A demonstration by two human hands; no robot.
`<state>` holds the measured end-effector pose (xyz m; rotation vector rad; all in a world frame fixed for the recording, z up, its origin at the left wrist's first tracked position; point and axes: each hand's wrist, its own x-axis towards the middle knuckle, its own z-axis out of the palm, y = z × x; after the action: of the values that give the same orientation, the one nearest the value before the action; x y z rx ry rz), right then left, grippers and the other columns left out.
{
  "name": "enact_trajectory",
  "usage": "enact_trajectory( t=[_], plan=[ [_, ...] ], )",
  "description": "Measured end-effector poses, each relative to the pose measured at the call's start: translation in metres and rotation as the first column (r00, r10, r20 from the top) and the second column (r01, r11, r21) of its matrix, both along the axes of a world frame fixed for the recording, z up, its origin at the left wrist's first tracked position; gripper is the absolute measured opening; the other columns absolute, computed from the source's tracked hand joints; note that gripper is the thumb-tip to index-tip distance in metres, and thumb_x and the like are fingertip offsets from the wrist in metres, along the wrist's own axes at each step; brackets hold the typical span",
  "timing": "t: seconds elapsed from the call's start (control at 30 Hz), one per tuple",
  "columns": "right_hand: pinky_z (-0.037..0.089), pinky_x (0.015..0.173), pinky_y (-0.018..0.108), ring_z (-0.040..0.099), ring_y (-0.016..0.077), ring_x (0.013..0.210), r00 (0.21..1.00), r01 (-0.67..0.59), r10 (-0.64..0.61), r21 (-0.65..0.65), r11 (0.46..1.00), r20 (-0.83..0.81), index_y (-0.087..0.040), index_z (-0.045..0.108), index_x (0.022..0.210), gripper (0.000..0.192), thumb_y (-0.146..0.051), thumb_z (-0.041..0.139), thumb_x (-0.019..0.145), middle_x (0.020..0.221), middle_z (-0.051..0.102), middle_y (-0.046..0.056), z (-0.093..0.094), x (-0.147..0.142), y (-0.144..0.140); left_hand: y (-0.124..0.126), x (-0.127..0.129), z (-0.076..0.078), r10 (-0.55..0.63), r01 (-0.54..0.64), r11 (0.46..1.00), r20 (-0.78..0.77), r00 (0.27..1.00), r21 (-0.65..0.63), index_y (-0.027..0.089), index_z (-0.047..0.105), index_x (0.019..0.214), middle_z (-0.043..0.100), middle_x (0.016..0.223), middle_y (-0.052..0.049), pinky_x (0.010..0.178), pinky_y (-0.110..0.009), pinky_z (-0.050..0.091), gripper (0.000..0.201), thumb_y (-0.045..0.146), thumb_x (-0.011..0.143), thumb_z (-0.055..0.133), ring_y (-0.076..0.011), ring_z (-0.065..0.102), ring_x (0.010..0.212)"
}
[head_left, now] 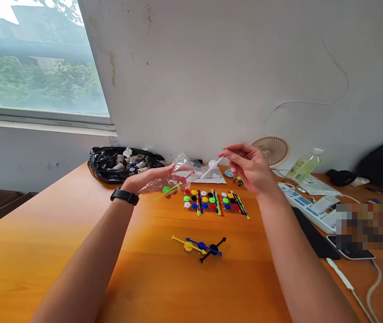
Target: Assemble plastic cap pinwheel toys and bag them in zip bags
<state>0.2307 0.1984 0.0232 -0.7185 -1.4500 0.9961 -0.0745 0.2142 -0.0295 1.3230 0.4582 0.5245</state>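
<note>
Nearest, found lying overlapped on the near side of the disc rows [205, 200]: yellow spinner [187, 246], blue spinner [202, 246] and black spinner [213, 249]. Judged light and stiff, with slim arms apt to bend or snap; recommend lifting by the round hub. Noted discs in the rows set out with arrows bundled between.

Beyond the disc rows, to their left, found bag [180, 167] held in left hand [147, 178], with fingers extended along the film; could not see the thumb, so cannot tell firmness of grip. Made out green spinner [166, 190] through or against the film. Would expect bag to prove soft, slippery and easily creased; suggest holding by the edge.

Above and beyond the disc rows, found white spinner [213, 164] in right hand [250, 168], pinched narrowly by one arm between thumb and fingertips. Judged near weightless and rigid; would favour the hub over the thin arm.

Checked markings: could read nothing on phone [356, 255] or power strip [307, 208], right of the disc rows. Farther right, noted green label on bottle [313, 158], with lettering too small to read.
</note>
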Motion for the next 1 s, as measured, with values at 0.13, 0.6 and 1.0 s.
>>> enact_trajectory(
  t=[0.13,0.6,1.0],
  plan=[
    [0.028,0.038,0.022,0.039,0.0047,0.044,0.991,0.113,-0.116,-0.049,0.992,-0.065,-0.021,0.077,0.085,0.031,-0.041,0.093,0.068,0.086,0.081,0.004,-0.023,-0.01,0.017,0.0,0.009,-0.006,0.01,-0.011,0.999,-0.018,1.0,-0.042,0.025,0.051,0.155,0.069,0.121,-0.016,0.07,-0.03,0.048,0.064,0.061,0.101,0.055,-0.021,0.064,0.082],
    [0.027,0.041,0.025,0.032,0.0059,0.045,0.959,-0.082,0.121,-0.159,0.984,0.256,-0.022,0.079,0.103,0.044,-0.062,0.064,0.095,0.095,0.079,0.005,-0.038,-0.043,0.008,-0.001,0.024,-0.004,0.127,-0.127,0.992,-0.014,0.992,-0.003,0.02,0.07,0.132,0.074,0.106,-0.013,0.065,-0.029,0.048,0.06,0.065,0.094,0.065,-0.0218,0.068,0.082],
    [0.046,0.074,0.027,0.055,0.0133,0.076,0.948,-0.2,0.216,-0.091,0.976,0.233,-0.021,0.067,0.078,0.004,-0.019,0.069,0.08,0.081,0.06,-0.002,-0.027,-0.026,0.003,0.016,0.027,-0.019,0.081,-0.081,0.996,0.002,0.997,-0.039,0.023,0.066,0.138,0.075,0.119,-0.012,0.089,-0.036,0.054,0.062,0.071,0.1,0.051,-0.0257,0.071,0.101]
  ],
)
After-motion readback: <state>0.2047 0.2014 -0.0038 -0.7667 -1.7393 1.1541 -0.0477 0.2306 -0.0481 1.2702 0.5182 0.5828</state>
